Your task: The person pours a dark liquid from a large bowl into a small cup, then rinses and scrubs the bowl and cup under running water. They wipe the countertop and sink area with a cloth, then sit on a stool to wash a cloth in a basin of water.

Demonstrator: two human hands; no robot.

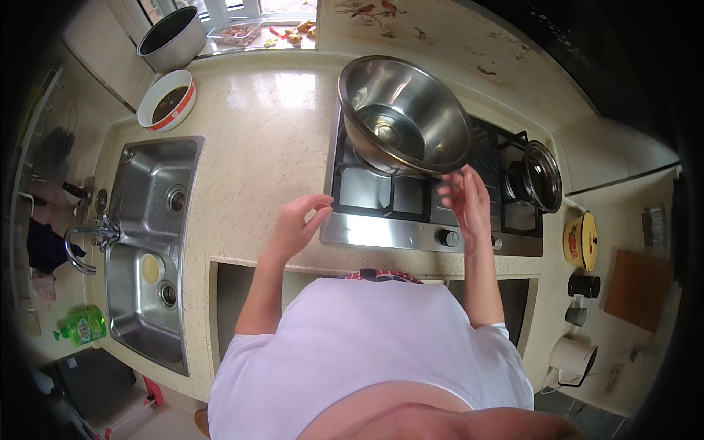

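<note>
A large stainless steel bowl [440,104] sits on the left burner of the gas stove, with what looks like clear liquid in its bottom. My right hand [468,201] is just below the bowl's near right rim, fingers a little spread and nothing in them; whether a fingertip touches the rim I cannot tell. Over the left front edge of the steel gas stove [385,234] hovers my left hand [302,220], empty, its fingers bent and thumb apart. A round metal pan or lid [544,176] rests at the stove's right burner.
At left is a double steel sink [148,308] with a chrome faucet [77,247] and a small bowl. Behind it stand a white bowl of dark liquid [187,104] and a deep pot [190,44]. A yellow enamel pot [575,242] and black jar [583,286] line the right counter.
</note>
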